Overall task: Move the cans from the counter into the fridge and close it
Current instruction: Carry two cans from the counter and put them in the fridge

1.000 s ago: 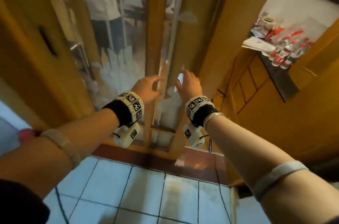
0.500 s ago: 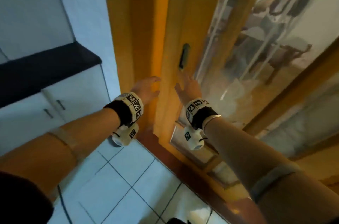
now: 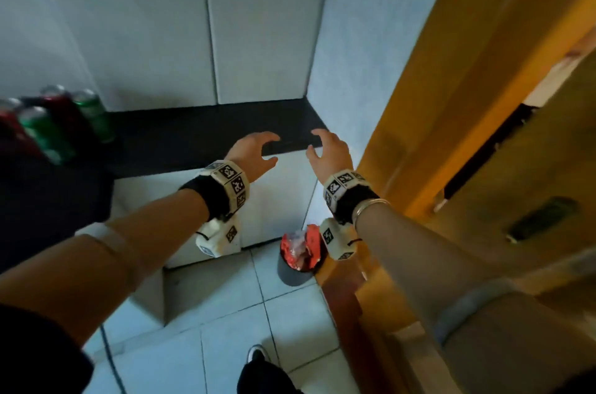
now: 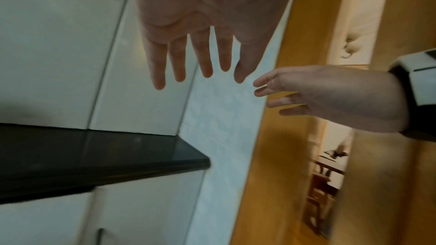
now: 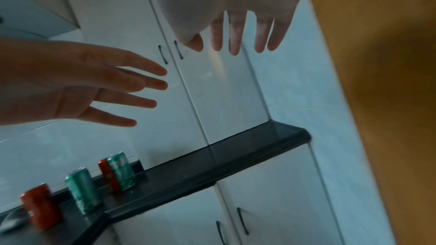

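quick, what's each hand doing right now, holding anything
Left hand: open, fingers spread, holding nothing.
Right hand: open, fingers spread, holding nothing.

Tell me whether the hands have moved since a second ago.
Yes. Left hand and right hand were before the glass door; they now hover over the black counter, cans at left.

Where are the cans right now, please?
In the head view the cans stand at the far left on the black counter, before the white wall and left of both empty hands; the right wrist view shows two red and two green.
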### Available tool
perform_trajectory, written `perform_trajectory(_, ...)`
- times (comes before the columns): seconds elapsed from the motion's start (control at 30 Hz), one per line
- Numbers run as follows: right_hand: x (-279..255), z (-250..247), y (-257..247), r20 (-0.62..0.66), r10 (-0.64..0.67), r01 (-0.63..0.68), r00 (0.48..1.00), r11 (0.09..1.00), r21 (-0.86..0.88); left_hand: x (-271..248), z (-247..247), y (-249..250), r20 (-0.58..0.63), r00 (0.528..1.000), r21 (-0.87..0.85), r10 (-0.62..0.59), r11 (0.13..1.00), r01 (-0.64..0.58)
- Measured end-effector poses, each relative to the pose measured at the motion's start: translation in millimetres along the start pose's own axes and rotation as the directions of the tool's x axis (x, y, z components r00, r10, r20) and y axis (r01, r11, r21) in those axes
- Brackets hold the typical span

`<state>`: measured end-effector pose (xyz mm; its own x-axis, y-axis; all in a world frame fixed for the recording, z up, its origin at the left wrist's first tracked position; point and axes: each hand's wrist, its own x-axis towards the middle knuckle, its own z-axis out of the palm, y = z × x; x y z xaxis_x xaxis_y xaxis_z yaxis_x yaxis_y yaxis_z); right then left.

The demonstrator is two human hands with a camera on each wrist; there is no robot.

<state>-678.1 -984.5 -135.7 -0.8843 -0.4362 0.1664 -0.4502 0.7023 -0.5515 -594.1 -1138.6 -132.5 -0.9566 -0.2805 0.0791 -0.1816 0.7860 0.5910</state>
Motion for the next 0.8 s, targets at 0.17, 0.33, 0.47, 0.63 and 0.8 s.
perform_trajectory(0.17, 81.8, 64.9, -61.1, 0.065, -0.151, 0.147, 0.986, 0.988, 0.054, 29.1, -51.6, -78.3, -0.085, 0.984, 0.027, -0.157, 0.987, 0.159)
perform_trajectory(0.33, 127.5, 135.1, -133.3, 0.136, -0.308, 0.300, 0.942, 0.951, 0.079, 33.9, -105.0, -153.6, -0.226, 0.931, 0.000, -0.287, 0.956, 0.294)
perform_trajectory(0.47, 142.7, 191.9, -197.3, 0.198, -0.421, 0.406, 0.885, 0.907, 0.111, 20.1, -146.8, -214.0, -0.306, 0.881, -0.029, -0.360, 0.929, 0.369)
perform_trajectory(0.63, 144.2, 260.3, -276.5, 0.232, -0.484, 0.460, 0.844, 0.875, 0.151, -4.3, -191.5, -294.6, -0.332, 0.848, -0.044, -0.414, 0.904, 0.424)
perform_trajectory(0.8, 134.1, 328.5, -350.5, 0.289, -0.478, 0.447, 0.829, 0.878, 0.170, -25.3, -236.0, -372.0, -0.334, 0.835, -0.037, -0.437, 0.891, 0.452)
